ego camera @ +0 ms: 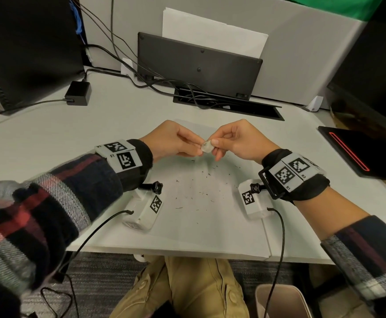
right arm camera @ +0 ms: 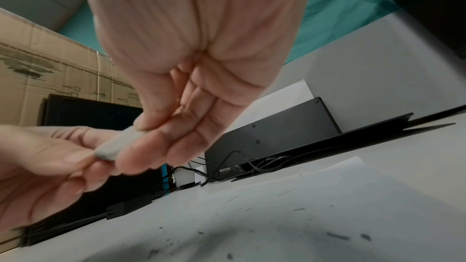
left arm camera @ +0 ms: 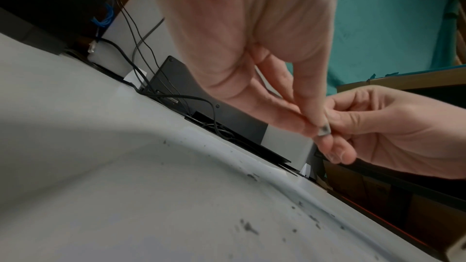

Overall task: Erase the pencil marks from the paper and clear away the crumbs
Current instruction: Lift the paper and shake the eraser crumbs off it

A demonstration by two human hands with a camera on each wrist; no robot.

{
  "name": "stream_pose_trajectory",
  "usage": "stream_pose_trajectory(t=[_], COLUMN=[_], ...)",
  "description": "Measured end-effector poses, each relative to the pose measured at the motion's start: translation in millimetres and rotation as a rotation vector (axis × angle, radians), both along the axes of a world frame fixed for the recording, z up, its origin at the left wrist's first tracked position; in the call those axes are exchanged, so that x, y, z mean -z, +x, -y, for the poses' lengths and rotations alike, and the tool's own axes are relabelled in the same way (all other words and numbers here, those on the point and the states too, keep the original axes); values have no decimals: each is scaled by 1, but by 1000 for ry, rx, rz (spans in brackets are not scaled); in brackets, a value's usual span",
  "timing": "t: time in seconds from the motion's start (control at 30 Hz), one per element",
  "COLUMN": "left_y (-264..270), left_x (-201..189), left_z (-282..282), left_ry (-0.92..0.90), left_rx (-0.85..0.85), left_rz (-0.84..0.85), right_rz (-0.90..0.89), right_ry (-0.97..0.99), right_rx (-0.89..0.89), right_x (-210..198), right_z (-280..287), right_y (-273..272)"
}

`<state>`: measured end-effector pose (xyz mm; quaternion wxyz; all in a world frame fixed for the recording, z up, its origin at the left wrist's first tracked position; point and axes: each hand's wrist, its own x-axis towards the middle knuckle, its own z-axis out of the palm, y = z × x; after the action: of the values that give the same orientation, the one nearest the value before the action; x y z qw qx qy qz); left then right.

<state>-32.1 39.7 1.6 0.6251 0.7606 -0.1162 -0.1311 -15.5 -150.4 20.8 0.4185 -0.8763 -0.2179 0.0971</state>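
A small white eraser [ego camera: 206,146] with a greyed end is held above the far part of the white paper [ego camera: 201,228]. My left hand [ego camera: 198,149] pinches its left end and my right hand [ego camera: 215,146] pinches its right end between thumb and fingers. Both hands are raised off the sheet. Dark eraser crumbs [ego camera: 201,187] lie scattered over the middle of the paper, below and in front of the hands. The left wrist view shows the eraser [left arm camera: 324,129] between the fingertips and crumbs [left arm camera: 248,226] on the sheet. In the right wrist view the eraser [right arm camera: 118,144] sits under my right thumb.
A black keyboard [ego camera: 198,63] leans against the partition behind a cable slot [ego camera: 228,104] with several cables. A black power adapter [ego camera: 78,92] sits at the left, a black pad with a red line [ego camera: 359,152] at the right. A bin [ego camera: 281,301] stands under the desk edge.
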Motion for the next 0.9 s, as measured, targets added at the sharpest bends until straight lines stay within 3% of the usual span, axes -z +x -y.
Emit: stream_pose_trajectory(t=[0.17, 0.33, 0.47, 0.9], left_y=[1, 3, 2, 1], left_x=[-2, 0, 2, -2], left_z=[2, 9, 5, 5], left_ry=[-64, -53, -93, 14], left_rx=[-1, -108, -76, -92], left_rz=[-44, -7, 1, 97], right_rz=[3, 25, 59, 50], right_ry=[3, 8, -6, -5], right_rx=[-1, 4, 20, 19], right_x=[-2, -2, -4, -2], right_z=[1, -2, -3, -6], right_y=[-1, -3, -1, -7])
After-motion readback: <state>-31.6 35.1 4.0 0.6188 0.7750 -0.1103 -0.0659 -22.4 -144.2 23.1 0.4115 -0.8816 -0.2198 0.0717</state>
